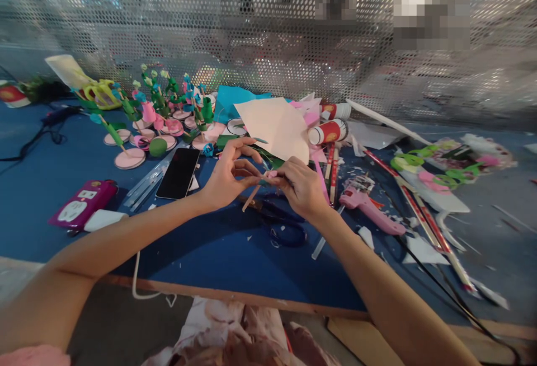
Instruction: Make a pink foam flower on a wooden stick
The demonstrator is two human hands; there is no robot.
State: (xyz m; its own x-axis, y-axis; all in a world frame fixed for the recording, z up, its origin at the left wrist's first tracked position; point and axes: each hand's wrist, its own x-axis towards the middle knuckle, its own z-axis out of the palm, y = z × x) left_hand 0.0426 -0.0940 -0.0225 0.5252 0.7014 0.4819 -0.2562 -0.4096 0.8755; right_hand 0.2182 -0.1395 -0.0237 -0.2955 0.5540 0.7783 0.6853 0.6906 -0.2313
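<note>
Above the middle of the blue table, my left hand (230, 173) and my right hand (301, 188) meet at a small pink paper piece (271, 174). My right thumb and fingers pinch it. The left thumb and a finger press at its other side, while the remaining left fingers curve over it. A thin pale strip (250, 198) slants down below the fingertips; whether it joins the pink piece I cannot tell. Dark-handled scissors (289, 233) lie on the table beneath my hands. Behind them is a large cream paper sheet (274, 125).
Left of my hands lie a black phone (179, 173), clear glue sticks (147, 187) and a purple pouch (86, 205). Paper flowers on pink discs (130, 158) stand behind. On the right are a pink glue gun (371, 209), a paper cup (328, 131) and paper scraps. Perforated metal backs the table.
</note>
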